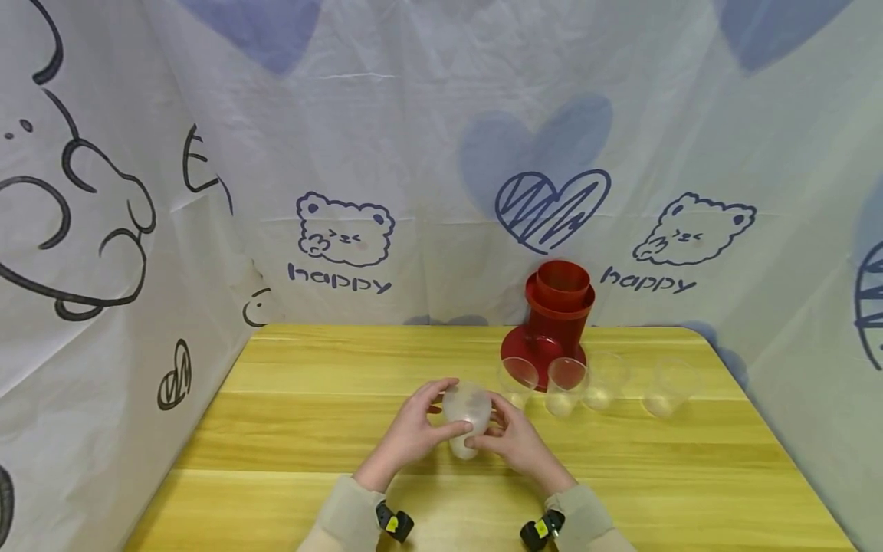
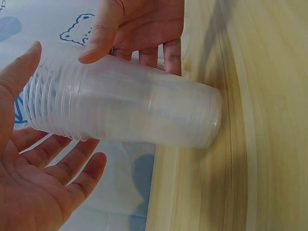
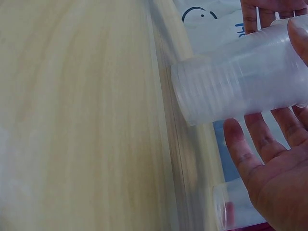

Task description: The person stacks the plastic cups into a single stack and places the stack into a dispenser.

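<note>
A stack of nested clear plastic cups stands between both hands, its rims at the top and its base at or just above the tabletop. My left hand holds it from the left, thumb in front and fingers round the far side. From the right, my right hand holds it too, thumb low on the front. The left wrist view shows the left hand by the ribbed rims of the stack. In the right wrist view the right hand's fingers lie along the stack's side.
Several single clear cups stand in a loose row to the right of the hands. Behind them is a red cylindrical plastic container on a round red base. A printed cloth hangs behind the wooden table.
</note>
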Demonstrator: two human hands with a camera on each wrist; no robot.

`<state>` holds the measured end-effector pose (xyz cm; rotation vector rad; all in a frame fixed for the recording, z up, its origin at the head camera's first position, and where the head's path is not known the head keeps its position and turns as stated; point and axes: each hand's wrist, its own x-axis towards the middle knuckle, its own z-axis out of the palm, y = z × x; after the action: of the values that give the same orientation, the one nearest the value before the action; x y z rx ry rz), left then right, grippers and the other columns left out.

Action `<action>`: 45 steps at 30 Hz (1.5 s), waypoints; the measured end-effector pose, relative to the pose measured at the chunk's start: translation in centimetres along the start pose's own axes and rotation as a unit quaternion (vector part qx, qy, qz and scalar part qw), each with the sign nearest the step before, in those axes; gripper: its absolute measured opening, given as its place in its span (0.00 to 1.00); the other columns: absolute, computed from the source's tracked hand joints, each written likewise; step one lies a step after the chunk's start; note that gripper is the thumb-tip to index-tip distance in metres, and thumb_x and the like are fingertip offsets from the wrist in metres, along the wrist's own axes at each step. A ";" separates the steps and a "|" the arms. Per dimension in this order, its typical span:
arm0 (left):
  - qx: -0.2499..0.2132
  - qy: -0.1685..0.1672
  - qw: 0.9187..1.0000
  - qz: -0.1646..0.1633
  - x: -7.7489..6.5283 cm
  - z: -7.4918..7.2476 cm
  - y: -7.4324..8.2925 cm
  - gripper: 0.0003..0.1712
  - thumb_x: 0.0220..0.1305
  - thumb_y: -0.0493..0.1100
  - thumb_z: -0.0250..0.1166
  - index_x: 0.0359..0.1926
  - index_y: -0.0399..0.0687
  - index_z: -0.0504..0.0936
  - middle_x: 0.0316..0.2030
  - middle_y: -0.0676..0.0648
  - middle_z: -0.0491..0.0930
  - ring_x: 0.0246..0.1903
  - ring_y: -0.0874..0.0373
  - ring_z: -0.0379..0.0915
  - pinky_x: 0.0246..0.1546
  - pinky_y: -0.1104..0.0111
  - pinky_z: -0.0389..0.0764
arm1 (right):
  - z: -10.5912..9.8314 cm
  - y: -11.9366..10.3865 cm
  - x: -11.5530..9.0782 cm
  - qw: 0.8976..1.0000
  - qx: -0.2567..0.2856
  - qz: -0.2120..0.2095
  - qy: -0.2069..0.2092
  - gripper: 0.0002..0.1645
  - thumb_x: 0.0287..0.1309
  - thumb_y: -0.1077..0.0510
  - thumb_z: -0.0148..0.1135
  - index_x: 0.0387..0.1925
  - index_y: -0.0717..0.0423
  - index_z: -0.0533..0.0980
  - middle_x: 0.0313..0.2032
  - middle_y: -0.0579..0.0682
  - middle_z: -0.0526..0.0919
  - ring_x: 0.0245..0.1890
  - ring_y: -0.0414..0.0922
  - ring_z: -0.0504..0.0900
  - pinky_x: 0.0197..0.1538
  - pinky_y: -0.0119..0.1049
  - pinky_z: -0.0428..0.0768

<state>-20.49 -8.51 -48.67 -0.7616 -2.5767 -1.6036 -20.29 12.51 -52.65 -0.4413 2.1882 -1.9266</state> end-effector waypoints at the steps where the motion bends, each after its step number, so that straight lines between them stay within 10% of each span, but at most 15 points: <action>1: 0.001 -0.001 1.000 0.000 0.0 0.0 0.0 0.39 0.57 0.52 0.74 0.66 0.43 0.71 0.59 0.44 0.74 0.54 0.50 0.73 0.52 0.55 0.78 | 0.0 0.0 0.0 1.000 0.003 0.001 -0.001 0.45 0.52 0.58 0.75 0.69 0.55 0.64 0.62 0.59 0.72 0.58 0.56 0.75 0.56 0.45 0.78; 37: -0.069 0.011 0.998 -0.010 -0.6 0.7 -0.7 0.42 0.54 0.39 0.76 0.68 0.44 0.66 0.58 0.38 0.73 0.54 0.45 0.74 0.51 0.56 0.79 | -1.2 -1.7 -1.1 0.998 -0.058 -0.025 -0.016 0.47 0.53 0.56 0.74 0.70 0.61 0.62 0.65 0.61 0.68 0.64 0.59 0.69 0.61 0.50 0.74; 45: -0.078 0.009 0.997 -0.025 -1.1 0.0 2.5 0.41 0.54 0.31 0.74 0.67 0.34 0.65 0.57 0.32 0.72 0.52 0.36 0.74 0.51 0.47 0.77 | -2.9 -4.0 -2.0 0.990 -0.127 -0.056 0.034 0.39 0.52 0.58 0.75 0.65 0.59 0.69 0.61 0.59 0.74 0.61 0.55 0.72 0.58 0.50 0.76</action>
<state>-18.50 -7.98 -46.84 -0.6905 -2.5001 -1.8356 -18.97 15.47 -48.45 -0.5585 2.5169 -1.7431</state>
